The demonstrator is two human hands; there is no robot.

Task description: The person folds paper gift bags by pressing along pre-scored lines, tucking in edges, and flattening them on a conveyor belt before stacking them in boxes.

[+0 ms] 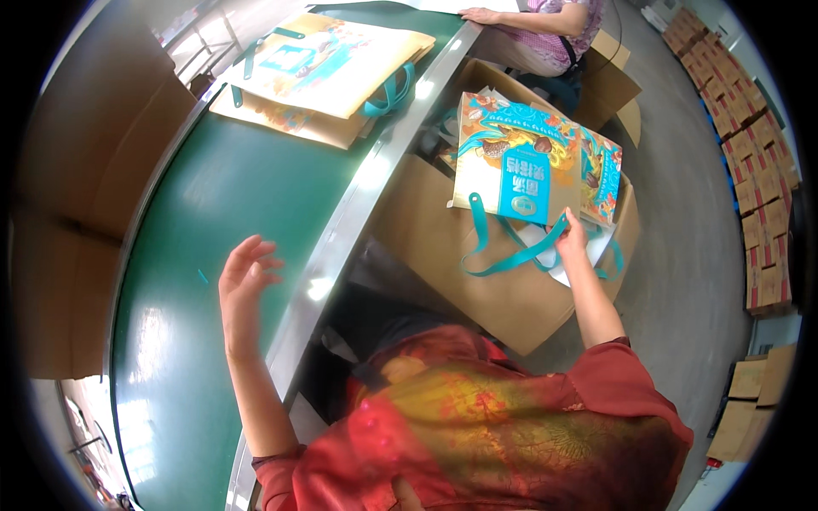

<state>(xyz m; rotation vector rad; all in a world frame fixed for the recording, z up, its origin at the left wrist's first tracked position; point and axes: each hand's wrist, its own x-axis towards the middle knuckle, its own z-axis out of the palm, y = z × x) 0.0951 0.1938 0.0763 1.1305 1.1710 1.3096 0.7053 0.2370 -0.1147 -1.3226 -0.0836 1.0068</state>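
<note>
Right grip: right hand (573, 241) pinched shut on lower edge of colourful gift bag (514, 162), by its teal handles (503, 255).
Left grip: left hand (245, 285) open, fingers spread, holding nothing, raised over green conveyor belt (221, 204).
Bag position: upright in open cardboard box (503, 298), right of belt's metal rail (358, 204).
Bag axis: flat, long axis roughly vertical in view, printed face toward camera, handles hanging down toward the person.
Neighbours: second folded bag (601, 175) just behind it, touching.
Edges: rail runs close along box's left side; grey floor (682, 255) open to the right.
Belt: stack of flat bags (328, 72) far up, well apart from left hand.
Far end: another person's hand (481, 15) rests on the belt.
Rim: stacked cartons (763, 196) at right.
</note>
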